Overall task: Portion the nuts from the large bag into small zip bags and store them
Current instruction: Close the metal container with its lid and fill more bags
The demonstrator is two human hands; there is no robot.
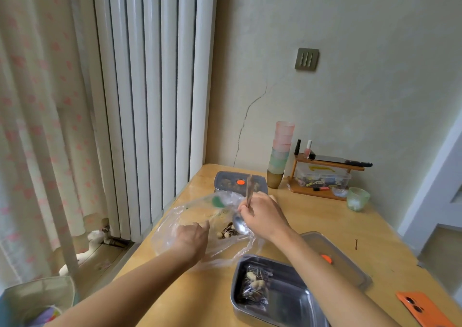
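Observation:
A large clear plastic bag (175, 216) lies open on the wooden table (325, 221), with a small heap of nuts (226, 230) inside it. My left hand (191, 239) grips the bag's near edge. My right hand (265, 216) holds a metal spoon (240, 223) by its upright handle, the bowl down beside the nuts. In front of me a steel tray (292, 299) holds one small filled zip bag (253, 286).
The tray's lid (350, 264) with an orange dot lies to the right of it. A second lidded container (225, 179) stands behind the bag. Stacked cups (281, 149), a small wooden shelf (322, 174), a green glass bowl (357, 198) and an orange phone (422, 308) sit around.

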